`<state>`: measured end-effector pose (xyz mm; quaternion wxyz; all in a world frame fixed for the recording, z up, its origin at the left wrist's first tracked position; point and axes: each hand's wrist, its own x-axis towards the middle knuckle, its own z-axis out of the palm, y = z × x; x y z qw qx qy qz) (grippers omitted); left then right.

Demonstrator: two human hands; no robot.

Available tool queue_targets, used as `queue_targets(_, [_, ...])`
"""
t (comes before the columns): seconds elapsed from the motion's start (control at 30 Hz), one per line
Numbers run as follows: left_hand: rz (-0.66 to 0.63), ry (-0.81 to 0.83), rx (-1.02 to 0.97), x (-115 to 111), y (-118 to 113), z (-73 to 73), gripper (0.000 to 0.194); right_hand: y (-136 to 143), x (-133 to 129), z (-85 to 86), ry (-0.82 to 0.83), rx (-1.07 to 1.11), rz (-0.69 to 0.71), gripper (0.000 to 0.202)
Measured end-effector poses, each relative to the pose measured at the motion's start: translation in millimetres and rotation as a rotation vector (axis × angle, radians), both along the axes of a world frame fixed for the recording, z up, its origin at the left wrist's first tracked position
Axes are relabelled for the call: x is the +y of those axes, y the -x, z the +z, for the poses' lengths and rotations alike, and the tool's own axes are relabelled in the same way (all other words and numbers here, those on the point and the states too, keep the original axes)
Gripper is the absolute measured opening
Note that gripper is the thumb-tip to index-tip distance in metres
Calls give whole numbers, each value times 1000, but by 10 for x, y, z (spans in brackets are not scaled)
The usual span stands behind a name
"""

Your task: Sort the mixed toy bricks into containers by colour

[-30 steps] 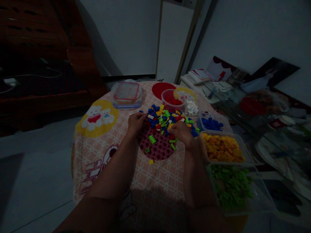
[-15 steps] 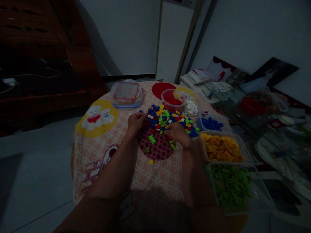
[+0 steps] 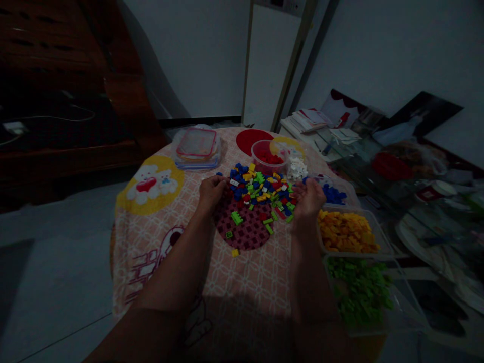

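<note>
A mixed heap of toy building bricks in blue, green, yellow, red and white lies on the cloth-covered table. At its left edge rests my left hand, fingers pinched together; what they hold, if anything, is hidden. A small blue brick shows just behind these fingertips. My right hand is raised at the right of the heap, closed, with a blue brick at its fingertips. It partly covers the clear tub of blue bricks. Several loose bricks, among them a green brick, lie nearer me.
Down the right side stand a tub of yellow bricks and a tub of green bricks. Behind the heap are a round bowl of red bricks and a pile of white bricks. Stacked lidded containers sit at back left.
My right hand has moved from the heap to the right, up to the tub of blue bricks, with a blue brick at its fingertips. My left hand has stayed in place.
</note>
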<state>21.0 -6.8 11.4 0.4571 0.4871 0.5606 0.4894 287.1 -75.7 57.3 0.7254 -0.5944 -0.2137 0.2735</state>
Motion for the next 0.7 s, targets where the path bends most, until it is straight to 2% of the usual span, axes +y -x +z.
queue_targets(0.1, [2, 3, 4, 3, -1, 0, 20, -218, -15, -38, -24, -73, -202, 58])
queue_targets(0.2, [-6, 8, 7, 5, -2, 4, 21, -325, -41, -33, -41, -164, -238, 70])
queue_targets(0.3, [6, 16, 4, 4, -9, 13, 20, -281, -41, -2, -36, -183, -197, 70])
queue_targets(0.4, [26, 25, 8, 3, -18, 19, 20, -183, -13, 10, 71, -214, -119, 55])
queue_targets(0.7, [14, 5, -4, -4, -14, 19, 19, -176, -17, -64, 364, -672, 177, 42])
